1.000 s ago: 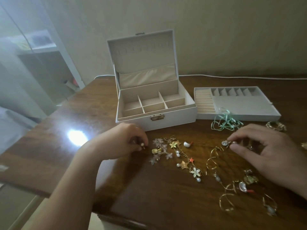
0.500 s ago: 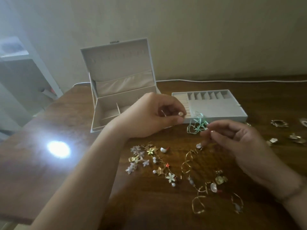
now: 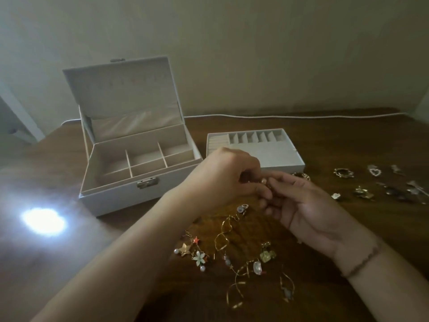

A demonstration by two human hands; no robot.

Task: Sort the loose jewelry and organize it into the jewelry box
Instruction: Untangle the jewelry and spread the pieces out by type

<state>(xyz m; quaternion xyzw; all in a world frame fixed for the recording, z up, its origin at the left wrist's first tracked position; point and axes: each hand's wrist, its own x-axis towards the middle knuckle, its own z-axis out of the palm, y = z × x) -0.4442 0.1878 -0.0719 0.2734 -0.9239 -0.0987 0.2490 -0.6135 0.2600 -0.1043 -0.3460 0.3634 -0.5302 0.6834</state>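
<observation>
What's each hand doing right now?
Left hand: fingers pinching a small earring.
Right hand: fingers curled on the same earring.

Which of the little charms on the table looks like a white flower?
The white flower charm, nearest the camera at the left end of the pile, beside the gold star charm. It alone has white petals; the small star charm behind is orange-red.

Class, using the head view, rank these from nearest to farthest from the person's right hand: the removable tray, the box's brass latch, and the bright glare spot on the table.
From the right hand:
1. Removable tray, just behind it.
2. Brass latch, to the left on the jewelry box front.
3. Glare spot, far left on the table.
</observation>
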